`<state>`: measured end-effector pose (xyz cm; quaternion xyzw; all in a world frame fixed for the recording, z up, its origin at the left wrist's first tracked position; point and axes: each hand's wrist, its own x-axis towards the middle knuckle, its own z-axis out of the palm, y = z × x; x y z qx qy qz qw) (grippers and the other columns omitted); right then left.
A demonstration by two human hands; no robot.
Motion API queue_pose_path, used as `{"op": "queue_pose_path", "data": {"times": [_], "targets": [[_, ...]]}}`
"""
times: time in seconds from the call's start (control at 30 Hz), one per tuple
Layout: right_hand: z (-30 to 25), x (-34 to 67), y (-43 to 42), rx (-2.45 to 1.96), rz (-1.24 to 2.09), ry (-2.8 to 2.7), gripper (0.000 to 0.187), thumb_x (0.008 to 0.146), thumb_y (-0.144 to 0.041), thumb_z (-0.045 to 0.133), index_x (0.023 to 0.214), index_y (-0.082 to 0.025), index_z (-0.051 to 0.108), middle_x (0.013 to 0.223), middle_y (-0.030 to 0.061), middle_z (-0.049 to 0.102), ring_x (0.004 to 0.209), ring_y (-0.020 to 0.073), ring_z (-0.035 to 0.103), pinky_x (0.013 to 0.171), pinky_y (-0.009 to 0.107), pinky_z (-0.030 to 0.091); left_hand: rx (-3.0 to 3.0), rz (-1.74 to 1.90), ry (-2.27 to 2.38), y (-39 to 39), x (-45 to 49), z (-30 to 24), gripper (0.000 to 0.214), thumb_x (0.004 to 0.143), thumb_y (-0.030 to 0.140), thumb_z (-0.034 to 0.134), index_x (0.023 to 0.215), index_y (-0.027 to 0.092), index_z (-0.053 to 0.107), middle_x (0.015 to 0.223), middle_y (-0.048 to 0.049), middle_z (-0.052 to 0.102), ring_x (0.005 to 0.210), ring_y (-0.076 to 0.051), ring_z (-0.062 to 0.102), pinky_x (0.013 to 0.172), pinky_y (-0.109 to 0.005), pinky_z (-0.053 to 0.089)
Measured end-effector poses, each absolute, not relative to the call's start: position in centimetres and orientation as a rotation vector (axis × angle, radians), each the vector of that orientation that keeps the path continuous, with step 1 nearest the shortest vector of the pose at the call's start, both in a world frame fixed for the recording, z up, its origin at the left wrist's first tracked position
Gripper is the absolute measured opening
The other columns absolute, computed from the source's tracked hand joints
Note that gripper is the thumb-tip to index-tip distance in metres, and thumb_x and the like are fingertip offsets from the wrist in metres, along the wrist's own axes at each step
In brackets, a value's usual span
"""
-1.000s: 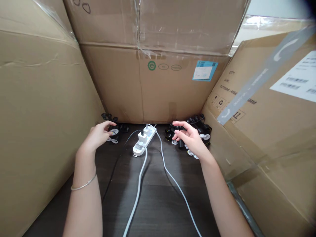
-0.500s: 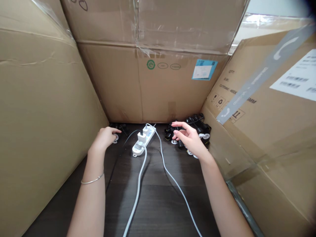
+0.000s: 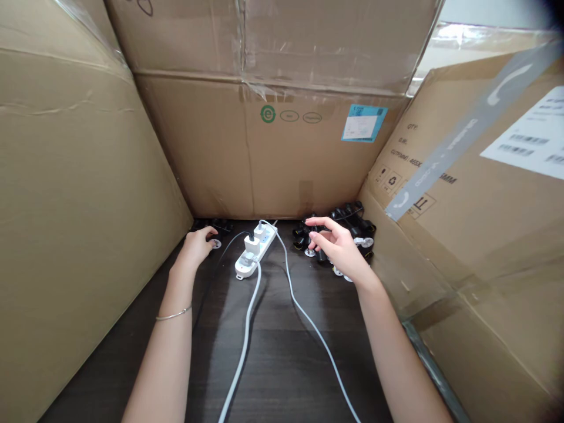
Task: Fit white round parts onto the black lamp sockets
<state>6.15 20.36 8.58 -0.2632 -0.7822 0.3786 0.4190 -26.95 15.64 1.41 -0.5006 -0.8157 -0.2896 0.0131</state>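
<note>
My left hand (image 3: 199, 245) is at the far left of the dark wood surface, its fingers curled down among small black parts (image 3: 224, 225). A white round disc (image 3: 215, 243) shows just by its fingertips; it appears to belong to a black part in the fingers, mostly hidden by the hand. My right hand (image 3: 337, 244) hovers over a heap of black cylindrical parts (image 3: 352, 218) with white round ends, its fingers bent and apart, with nothing between them. Between the two hands lies a white power strip (image 3: 257, 252) with white plugs in it.
A white cable (image 3: 249, 329) and a thinner white cable (image 3: 308, 317) run from the strip towards me. Large cardboard boxes stand at the left (image 3: 79, 194), the back (image 3: 282, 164) and the right (image 3: 467, 235), walling in the surface.
My left hand has moved a little to the right, its fingers curling down, and the white disc beside it has shifted right too. My right hand has stayed nearly still.
</note>
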Motion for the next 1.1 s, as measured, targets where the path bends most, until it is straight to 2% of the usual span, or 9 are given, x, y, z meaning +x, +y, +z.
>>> {"op": "queue_pose_path", "data": {"times": [0.1,0.3,0.43,0.53,0.63,0.7,0.77,0.93,1.1], "targets": [[8.6,6.2,20.3,-0.689,0.947,-1.984,0.026,0.082,-0.028,0.05,0.106,-0.018,0.054,0.062,-0.0015,0.054,0.063,0.0124,0.057,0.06,0.025,0.042,-1.536,-0.838,-2.559,15.2,-27.0,1.6,0.028,0.07,0.022,0.056,0.098,0.022,0.062,0.095,-0.0066,0.065,0.09,-0.022,0.06,0.077,-0.028,0.047],[8.7,6.2,20.1,-0.705,0.953,-1.986,0.025,0.081,-0.029,0.051,0.104,-0.019,0.054,0.06,-0.0016,0.053,0.06,0.0121,0.054,0.055,0.023,0.038,-1.473,-0.567,-2.662,14.8,-27.2,1.3,0.033,0.067,0.029,0.059,0.1,0.023,0.064,0.103,-0.0138,0.06,0.103,-0.033,0.051,0.082,-0.04,0.043],[8.9,6.3,19.9,-0.716,0.955,-1.987,0.025,0.081,-0.029,0.05,0.104,-0.019,0.055,0.059,-0.0016,0.053,0.059,0.0123,0.053,0.054,0.024,0.038,-1.506,-0.624,-2.709,14.8,-28.3,1.2,0.04,0.064,0.021,0.061,0.103,0.024,0.062,0.11,-0.01,0.06,0.106,-0.029,0.051,0.086,-0.035,0.042],[9.0,6.3,19.8,-0.713,0.94,-1.991,0.024,0.082,-0.028,0.05,0.103,-0.018,0.055,0.06,-0.0014,0.053,0.06,0.012,0.053,0.056,0.024,0.039,-1.479,-0.705,-2.739,14.0,-29.6,2.0,0.04,0.069,0.021,0.053,0.108,0.022,0.059,0.116,-0.0087,0.058,0.107,-0.025,0.052,0.088,-0.03,0.041],[9.1,6.3,19.7,-0.717,0.918,-1.997,0.024,0.082,-0.028,0.05,0.103,-0.017,0.055,0.06,-0.0013,0.053,0.06,0.0116,0.053,0.058,0.024,0.039,-1.497,-0.736,-2.881,13.0,-30.3,2.9,0.03,0.071,0.028,0.049,0.095,0.018,0.064,0.099,-0.0097,0.065,0.092,-0.024,0.06,0.075,-0.029,0.046],[9.1,6.4,19.8,-0.715,0.917,-1.999,0.024,0.082,-0.028,0.05,0.102,-0.017,0.055,0.061,-0.0011,0.054,0.06,0.0114,0.053,0.057,0.023,0.039,-1.616,-0.738,-2.993,12.8,-30.1,2.9,0.028,0.07,0.032,0.048,0.086,0.019,0.067,0.086,-0.0072,0.068,0.078,-0.021,0.064,0.063,-0.026,0.047],[9.0,6.4,19.9,-0.707,0.92,-2.0,0.024,0.082,-0.029,0.05,0.102,-0.017,0.056,0.062,-0.0009,0.054,0.06,0.0112,0.053,0.056,0.023,0.039,-1.727,-0.741,-3.05,13.1,-29.7,2.4,0.027,0.069,0.032,0.048,0.083,0.02,0.068,0.08,-0.0049,0.069,0.071,-0.018,0.064,0.058,-0.023,0.046],[8.9,6.5,20.2,-0.686,0.928,-1.982,0.024,0.081,-0.03,0.051,0.1,-0.017,0.057,0.078,0.0025,0.059,0.059,0.0099,0.053,0.055,0.023,0.04,-1.71,-0.743,-2.993,14.8,-29.5,0.6,0.024,0.064,0.027,0.05,0.077,0.018,0.069,0.083,-0.005,0.069,0.081,-0.018,0.063,0.069,-0.021,0.046],[8.8,6.3,20.2,-0.66,0.948,-1.96,0.023,0.08,-0.03,0.051,0.098,-0.017,0.057,0.097,0.0054,0.06,0.059,0.0083,0.052,0.053,0.022,0.042,-1.619,-0.719,-2.967,14.7,-30.5,0.2,0.023,0.063,0.025,0.049,0.073,0.021,0.069,0.081,-0.0027,0.069,0.08,-0.018,0.062,0.072,-0.023,0.045]]}}
